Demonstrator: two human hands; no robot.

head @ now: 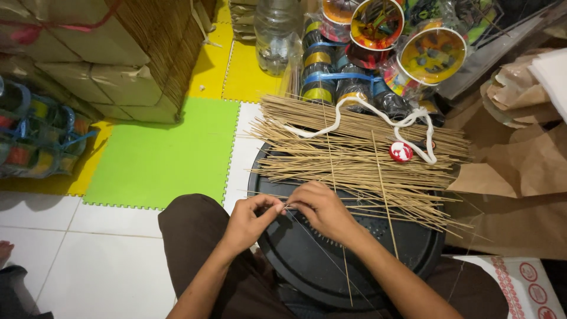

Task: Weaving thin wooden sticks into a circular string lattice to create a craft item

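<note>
My left hand point(251, 220) and my right hand point(322, 208) meet fingertip to fingertip over a round black tray point(307, 260) on my lap. Both pinch a thin bamboo stick point(345, 277) where they touch, and a fine thread point(331, 254) runs from that spot toward my right side. A large pile of thin bamboo sticks point(360, 147) lies across the tray's far half, just beyond my fingers. On that pile rest a white cord point(354, 109) and a small red-and-white round spool point(401, 152).
Colourful thread reels and round printed tins point(378, 41) stand behind the sticks beside a clear plastic bottle point(276, 32). Brown paper point(520, 159) lies at right. Stacked bundles wrapped in paper point(118, 53) and blue-strapped packs point(35, 130) sit at left on green and yellow foam mats point(159, 153).
</note>
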